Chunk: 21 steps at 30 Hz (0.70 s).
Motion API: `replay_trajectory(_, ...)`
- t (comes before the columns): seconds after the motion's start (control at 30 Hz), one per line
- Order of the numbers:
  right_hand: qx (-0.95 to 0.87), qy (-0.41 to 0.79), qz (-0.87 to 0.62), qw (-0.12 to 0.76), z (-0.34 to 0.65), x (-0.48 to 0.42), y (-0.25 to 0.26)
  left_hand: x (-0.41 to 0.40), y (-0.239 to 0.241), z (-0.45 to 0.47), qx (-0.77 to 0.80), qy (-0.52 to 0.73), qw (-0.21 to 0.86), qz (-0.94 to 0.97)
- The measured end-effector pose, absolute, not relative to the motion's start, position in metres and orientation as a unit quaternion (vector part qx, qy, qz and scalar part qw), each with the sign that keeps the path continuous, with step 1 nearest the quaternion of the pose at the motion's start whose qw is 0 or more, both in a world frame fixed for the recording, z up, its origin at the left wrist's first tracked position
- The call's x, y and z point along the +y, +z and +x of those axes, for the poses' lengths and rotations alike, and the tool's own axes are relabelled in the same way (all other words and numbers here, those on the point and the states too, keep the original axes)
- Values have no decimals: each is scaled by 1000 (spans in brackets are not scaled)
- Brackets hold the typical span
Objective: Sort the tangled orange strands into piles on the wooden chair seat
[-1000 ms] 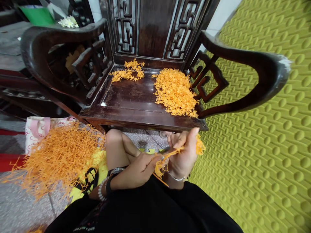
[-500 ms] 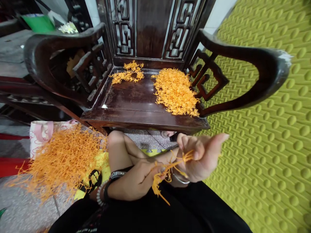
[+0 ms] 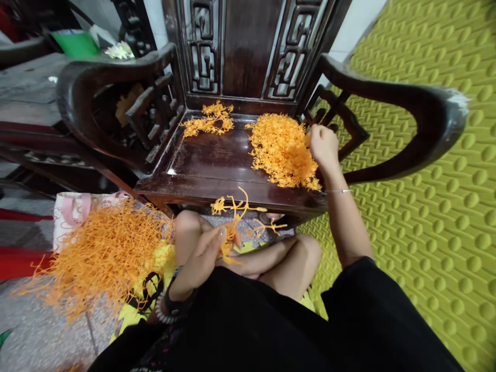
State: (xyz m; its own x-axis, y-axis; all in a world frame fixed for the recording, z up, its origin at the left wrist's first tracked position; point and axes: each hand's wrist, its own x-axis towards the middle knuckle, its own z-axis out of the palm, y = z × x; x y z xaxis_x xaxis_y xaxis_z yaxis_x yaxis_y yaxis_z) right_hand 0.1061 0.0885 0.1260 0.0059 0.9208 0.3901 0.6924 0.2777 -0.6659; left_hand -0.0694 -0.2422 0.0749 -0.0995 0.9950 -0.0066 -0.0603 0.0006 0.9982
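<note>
My left hand [image 3: 203, 258] sits over my knee, pinched shut on a branched orange plastic strip [image 3: 236, 214] that sticks up toward the chair's front edge. My right hand [image 3: 323, 147] has reached onto the dark wooden chair seat [image 3: 217, 160] and rests, fingers curled, at the right edge of a big pile of small orange pieces [image 3: 282, 150]. Whether anything is in those fingers is hidden. A smaller pile of orange pieces [image 3: 209, 120] lies at the back left of the seat.
A large heap of tangled orange strips [image 3: 104, 253] lies on a pink-handled bag [image 3: 73, 206] on the floor to my left. The chair's curved armrests [image 3: 387, 93] flank the seat. A green bumpy mat [image 3: 426, 206] covers the floor at right.
My right hand left the strip near my lap and moved up and forward to the big pile on the seat. My left hand kept the strip, which now points upward.
</note>
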Motion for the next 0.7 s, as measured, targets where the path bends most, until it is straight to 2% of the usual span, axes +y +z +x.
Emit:
replay_trajectory(0.1,-702,123,-599,365,103,115,119,-233,82,-69,529,536,450,479)
replay_trajectory(0.17,-718,109,-573,380,99,104,118,-228,86,-70,541,520,440,493)
replay_trajectory(0.27,-779,163,-397,457,89,52,124,-218,83,-72,549,511,428,504)
replay_trajectory(0.3,-807,234,-323,435,85,29,128,-215,80,-73,550,506,422,513)
replay_trajectory(0.4,-846,492,-124,167,75,-37,139,-208,75,-77,550,475,409,552)
replay_trajectory(0.47,-823,556,-95,70,72,-71,145,-210,77,-77,536,454,429,568)
replay_trajectory(0.53,-796,580,-131,114,72,-96,147,-217,80,-76,513,446,474,559)
replay_trajectory(0.63,-707,622,-161,295,74,-115,150,-231,82,-70,510,467,527,495)
replay_trajectory(0.7,-602,666,-122,424,78,-107,156,-238,78,-66,531,500,522,442)
